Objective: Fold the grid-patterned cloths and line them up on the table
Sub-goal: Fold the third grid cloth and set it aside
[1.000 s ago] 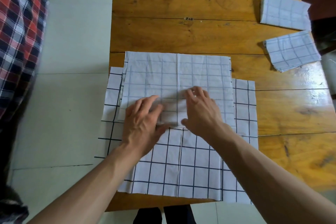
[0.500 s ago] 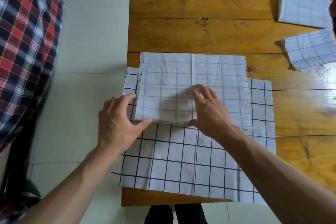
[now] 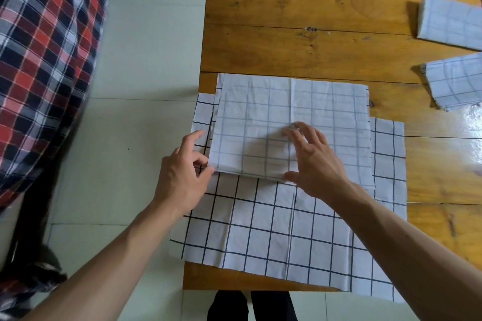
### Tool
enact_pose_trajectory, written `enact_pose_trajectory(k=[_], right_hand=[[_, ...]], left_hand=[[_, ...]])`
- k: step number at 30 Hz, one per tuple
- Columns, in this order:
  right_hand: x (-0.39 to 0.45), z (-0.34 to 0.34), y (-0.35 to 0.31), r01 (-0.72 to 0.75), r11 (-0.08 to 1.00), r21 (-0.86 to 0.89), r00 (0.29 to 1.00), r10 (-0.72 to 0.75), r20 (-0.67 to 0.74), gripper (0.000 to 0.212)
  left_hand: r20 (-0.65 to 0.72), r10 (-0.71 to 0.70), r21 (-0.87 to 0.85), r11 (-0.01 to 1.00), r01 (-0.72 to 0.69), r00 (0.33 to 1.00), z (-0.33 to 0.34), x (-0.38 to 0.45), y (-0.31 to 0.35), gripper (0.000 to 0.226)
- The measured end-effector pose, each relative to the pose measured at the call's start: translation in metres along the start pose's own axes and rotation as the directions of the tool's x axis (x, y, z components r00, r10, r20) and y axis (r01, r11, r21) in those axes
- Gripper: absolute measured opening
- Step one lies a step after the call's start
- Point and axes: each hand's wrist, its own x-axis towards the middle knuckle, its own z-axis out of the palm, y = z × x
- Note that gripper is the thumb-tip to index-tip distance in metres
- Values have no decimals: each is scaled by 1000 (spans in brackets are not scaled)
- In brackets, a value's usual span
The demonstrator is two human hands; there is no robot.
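Note:
A half-folded grid cloth (image 3: 326, 117) lies across the wooden table (image 3: 300, 41), on top of an unfolded grid cloth (image 3: 273, 237) with darker lines. My left hand (image 3: 182, 177) is at the folded cloth's near left corner and pinches that corner between thumb and fingers. My right hand (image 3: 313, 161) rests on the cloth's middle with fingers spread and its thumb at the near folded edge. Two small folded grid cloths lie at the table's right: one at the far corner (image 3: 448, 23), one nearer (image 3: 456, 81).
The unfolded cloth overhangs the table's left and near edges. A red, black and white plaid fabric (image 3: 44, 60) hangs at the left over pale floor tiles. Bare wood lies beyond the cloths and at the right. Dark trouser legs (image 3: 250, 305) show below the table's near edge.
My left hand has slid left from the cloth's middle to its near left corner and taken hold of it. My right hand stays on the middle. The view has shifted left.

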Motion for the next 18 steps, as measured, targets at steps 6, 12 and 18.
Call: enact_pose_trajectory(k=[6, 12, 18], right_hand=[[-1, 4, -1, -4, 1000, -20, 1000, 5, 15, 91], [-2, 10, -6, -32, 998, -56, 999, 30, -42, 93], [-2, 9, -5, -30, 999, -36, 998, 29, -49, 93]], left_hand=[[24, 2, 30, 1000, -3, 1000, -1, 3, 0, 69], [27, 56, 258, 964, -61, 998, -1, 3, 1, 54], [-57, 252, 416, 885, -207, 966, 18, 6, 34, 37]])
